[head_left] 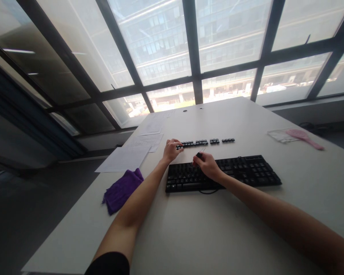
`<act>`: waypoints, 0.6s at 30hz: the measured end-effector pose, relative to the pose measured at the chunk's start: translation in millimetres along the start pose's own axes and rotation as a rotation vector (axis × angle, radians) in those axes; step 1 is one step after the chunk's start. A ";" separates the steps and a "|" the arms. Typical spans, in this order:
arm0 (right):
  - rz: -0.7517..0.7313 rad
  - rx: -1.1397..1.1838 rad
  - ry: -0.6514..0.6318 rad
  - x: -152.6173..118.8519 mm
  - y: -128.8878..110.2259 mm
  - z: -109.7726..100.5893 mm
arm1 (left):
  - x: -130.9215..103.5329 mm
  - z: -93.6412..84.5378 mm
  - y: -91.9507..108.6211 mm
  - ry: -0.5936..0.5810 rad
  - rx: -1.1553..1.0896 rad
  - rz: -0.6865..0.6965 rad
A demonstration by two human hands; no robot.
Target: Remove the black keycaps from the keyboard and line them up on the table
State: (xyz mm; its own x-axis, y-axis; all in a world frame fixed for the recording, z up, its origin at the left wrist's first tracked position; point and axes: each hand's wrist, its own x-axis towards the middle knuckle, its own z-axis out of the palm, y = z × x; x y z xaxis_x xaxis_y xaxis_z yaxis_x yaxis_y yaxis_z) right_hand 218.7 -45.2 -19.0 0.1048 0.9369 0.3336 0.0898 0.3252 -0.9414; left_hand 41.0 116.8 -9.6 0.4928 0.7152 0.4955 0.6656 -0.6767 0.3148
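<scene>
A black keyboard (249, 172) lies on the white table, its upper left part partly hidden by my right hand. My right hand (208, 165) is closed over the keyboard on a small keycap puller (199, 154) with a dark handle and thin wire ends pointing up and away. Behind the keyboard, loose black keycaps (200, 143) stand in a row of separate groups. My left hand (171, 150) is at the left end of that row, its fingertips pinched on a keycap (179, 146), which is partly hidden.
A crumpled purple cloth (123, 191) lies left of my left forearm. Paper sheets (126, 158) are spread along the table's left edge. At the right are a pink hairbrush-shaped thing (304, 138) and a clear plastic bag (279, 135). Windows stand behind the table (189, 229).
</scene>
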 end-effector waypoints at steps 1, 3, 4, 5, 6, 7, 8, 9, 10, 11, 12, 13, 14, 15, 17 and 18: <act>0.020 0.033 0.032 1.2 0.2 -0.7 | -1.4 -3.1 3.9 0.016 -0.006 -0.004; 0.056 0.080 0.093 3.0 -0.7 -2.4 | -7.5 -10.3 16.4 0.049 -0.021 0.000; 0.060 0.079 0.111 3.5 -1.8 -3.3 | -12.6 -14.0 25.2 0.057 -0.035 0.012; 0.049 0.054 0.117 3.5 -3.1 -4.4 | -19.1 -17.4 35.2 0.058 -0.054 0.029; 0.027 0.010 0.110 3.3 -4.5 -5.5 | -27.0 -20.5 46.2 0.055 -0.078 0.047; 0.000 -0.045 0.092 2.8 -5.8 -6.7 | -35.9 -23.0 57.6 0.029 -0.114 0.066; -0.025 -0.103 0.068 2.2 -6.8 -8.0 | -45.5 -25.0 68.7 0.010 -0.153 0.073; -0.042 -0.150 0.041 1.7 -7.5 -9.2 | -55.3 -26.3 78.9 -0.016 -0.186 0.077; -0.052 -0.185 0.013 1.4 -7.7 -10.3 | -64.8 -27.2 87.8 -0.041 -0.214 0.080; -0.058 -0.209 -0.013 1.3 -7.6 -11.3 | -73.4 -27.5 95.0 -0.065 -0.239 0.079; -0.066 -0.227 -0.039 1.4 -7.2 -12.3 | -80.9 -27.4 100.5 -0.092 -0.262 0.079; -0.077 -0.244 -0.064 1.7 -6.6 -13.2 | -86.9 -27.0 104.2 -0.110 -0.282 0.075; -0.092 -0.262 -0.087 2.0 -6.0 -13.9 | -91.4 -26.3 106.4 -0.125 -0.295 0.073; -0.107 -0.280 -0.106 2.2 -5.6 -14.6 | -94.3 -25.6 107.4 -0.131 -0.304 0.069; -0.130 -0.325 -0.145 1.7 -5.9 -15.6 | -96.5 -24.1 107.2 -0.126 -0.304 0.062; -0.138 -0.348 -0.171 0.9 -6.7 -15.9 | -96.3 -23.5 106.6 -0.122 -0.302 0.059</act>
State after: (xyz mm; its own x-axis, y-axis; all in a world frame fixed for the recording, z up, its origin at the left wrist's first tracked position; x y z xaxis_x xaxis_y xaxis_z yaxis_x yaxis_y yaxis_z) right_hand 233.9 -48.7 -11.6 -0.0949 0.9048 0.4152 0.4244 0.4140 -0.8053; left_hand 51.3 -28.3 -4.8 0.6010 0.6765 0.4255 0.4465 -0.7258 0.5233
